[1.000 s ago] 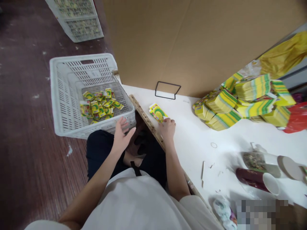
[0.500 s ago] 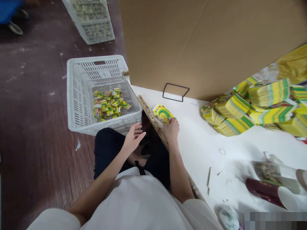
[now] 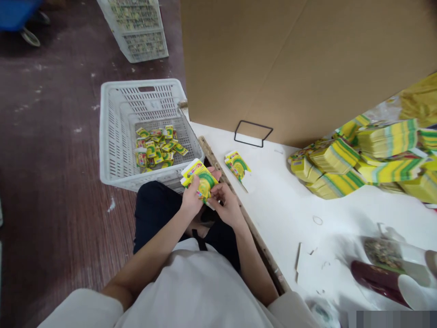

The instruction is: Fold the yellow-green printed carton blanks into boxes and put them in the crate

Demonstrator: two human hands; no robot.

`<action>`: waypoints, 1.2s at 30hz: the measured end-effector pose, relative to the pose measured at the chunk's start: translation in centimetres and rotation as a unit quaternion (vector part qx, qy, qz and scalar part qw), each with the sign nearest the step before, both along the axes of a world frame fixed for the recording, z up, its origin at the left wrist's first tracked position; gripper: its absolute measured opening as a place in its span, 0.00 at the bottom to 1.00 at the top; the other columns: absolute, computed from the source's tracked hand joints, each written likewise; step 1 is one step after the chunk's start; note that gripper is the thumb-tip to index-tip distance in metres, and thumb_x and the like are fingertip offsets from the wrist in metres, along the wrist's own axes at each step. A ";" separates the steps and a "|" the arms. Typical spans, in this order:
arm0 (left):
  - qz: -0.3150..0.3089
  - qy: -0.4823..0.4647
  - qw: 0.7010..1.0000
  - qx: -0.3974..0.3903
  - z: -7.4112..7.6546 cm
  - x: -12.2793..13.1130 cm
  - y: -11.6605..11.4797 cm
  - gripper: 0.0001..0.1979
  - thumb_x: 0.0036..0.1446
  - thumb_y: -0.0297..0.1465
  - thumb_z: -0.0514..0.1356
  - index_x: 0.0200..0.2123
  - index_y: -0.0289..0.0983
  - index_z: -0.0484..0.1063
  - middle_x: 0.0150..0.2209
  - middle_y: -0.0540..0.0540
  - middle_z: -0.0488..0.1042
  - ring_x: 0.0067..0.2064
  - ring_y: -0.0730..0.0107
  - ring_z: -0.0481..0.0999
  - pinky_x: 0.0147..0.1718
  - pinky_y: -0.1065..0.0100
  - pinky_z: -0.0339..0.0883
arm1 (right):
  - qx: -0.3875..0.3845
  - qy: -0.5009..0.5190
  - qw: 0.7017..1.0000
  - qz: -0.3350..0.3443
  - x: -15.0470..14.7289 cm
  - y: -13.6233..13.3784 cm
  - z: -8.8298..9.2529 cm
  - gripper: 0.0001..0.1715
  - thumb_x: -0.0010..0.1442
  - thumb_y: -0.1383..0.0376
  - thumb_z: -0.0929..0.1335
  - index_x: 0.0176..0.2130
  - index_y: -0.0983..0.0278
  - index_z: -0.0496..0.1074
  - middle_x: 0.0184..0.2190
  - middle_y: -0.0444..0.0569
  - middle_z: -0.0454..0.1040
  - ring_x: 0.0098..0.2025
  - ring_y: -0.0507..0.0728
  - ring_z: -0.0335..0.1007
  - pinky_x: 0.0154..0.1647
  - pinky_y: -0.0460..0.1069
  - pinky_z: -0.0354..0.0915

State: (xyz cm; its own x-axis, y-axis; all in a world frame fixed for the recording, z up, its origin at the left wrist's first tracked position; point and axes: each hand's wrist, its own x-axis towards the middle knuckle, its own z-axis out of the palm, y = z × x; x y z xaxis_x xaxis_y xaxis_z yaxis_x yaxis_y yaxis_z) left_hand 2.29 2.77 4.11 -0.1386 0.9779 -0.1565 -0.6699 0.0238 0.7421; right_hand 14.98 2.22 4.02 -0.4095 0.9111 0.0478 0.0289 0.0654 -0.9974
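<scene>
My left hand (image 3: 191,198) grips a yellow and green printed carton (image 3: 205,183), apparently flattened, with the thumb lying across its printed face. The fingers of my right hand (image 3: 228,207) are pinched at the carton's lower right corner. Both hands are above my lap, beside the table's edge. Another flat carton (image 3: 238,165) of the same print lies on the white table (image 3: 273,205), just right of my hands. Left of them stands a white plastic crate (image 3: 114,136). Several small yellow-green boxes (image 3: 159,148) are on its bottom.
A large cardboard sheet (image 3: 259,68) rises behind a black wire frame (image 3: 252,133). Stacked flat cartons (image 3: 337,168) fill the table's right. A dark red cup (image 3: 375,280) and a clear jar (image 3: 384,253) are nearer. Filled crates (image 3: 146,38) stand on the floor behind.
A carton has been lifted off the table into my left hand, which has closed on it. My right hand has moved left from the table to the carton's corner.
</scene>
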 end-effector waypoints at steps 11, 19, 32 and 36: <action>0.082 0.114 0.990 -0.014 -1.5 -0.3 -0.9 0.23 0.53 0.52 0.66 0.40 0.40 0.72 0.33 0.51 0.73 0.33 0.72 0.74 0.35 0.69 0.71 | -0.076 0.078 0.993 -0.050 -1.4 -0.3 -1.3 0.28 0.49 0.54 0.79 0.43 0.57 0.66 0.34 0.41 0.72 0.34 0.53 0.68 0.35 0.47 0.64; 0.037 0.228 0.973 -0.026 -0.6 -1.6 -0.9 0.19 0.52 0.46 0.70 0.36 0.36 0.78 0.32 0.48 0.80 0.34 0.65 0.79 0.37 0.64 0.75 | -0.057 0.015 0.992 -0.108 1.1 0.8 -0.9 0.14 0.60 0.53 0.71 0.40 0.59 0.77 0.34 0.45 0.80 0.34 0.57 0.76 0.37 0.52 0.72; -0.259 0.577 0.772 0.065 2.2 -4.9 -0.4 0.39 0.45 0.40 0.73 0.59 0.39 0.65 0.51 0.40 0.78 0.52 0.48 0.79 0.51 0.53 0.72 | 0.301 -0.248 0.920 -0.036 2.7 0.2 1.2 0.19 0.66 0.68 0.69 0.54 0.52 0.77 0.53 0.47 0.79 0.58 0.60 0.69 0.71 0.64 0.52; -0.207 0.607 0.766 0.047 1.2 -3.4 -1.5 0.38 0.47 0.36 0.69 0.60 0.38 0.60 0.47 0.41 0.77 0.45 0.50 0.81 0.45 0.55 0.74 | 0.111 -0.063 0.973 -0.194 2.1 0.2 -0.3 0.44 0.60 0.56 0.73 0.69 0.56 0.58 0.66 0.56 0.65 0.68 0.64 0.61 0.69 0.63 0.59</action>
State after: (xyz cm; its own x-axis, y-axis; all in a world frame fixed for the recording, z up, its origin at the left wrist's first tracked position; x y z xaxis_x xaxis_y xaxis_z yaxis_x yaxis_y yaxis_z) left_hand -1.12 1.32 5.35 0.1989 0.9764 -0.0840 0.5651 -0.0443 0.8238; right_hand 17.04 2.41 3.76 -0.0527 0.9711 0.2328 0.2162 0.2387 -0.9467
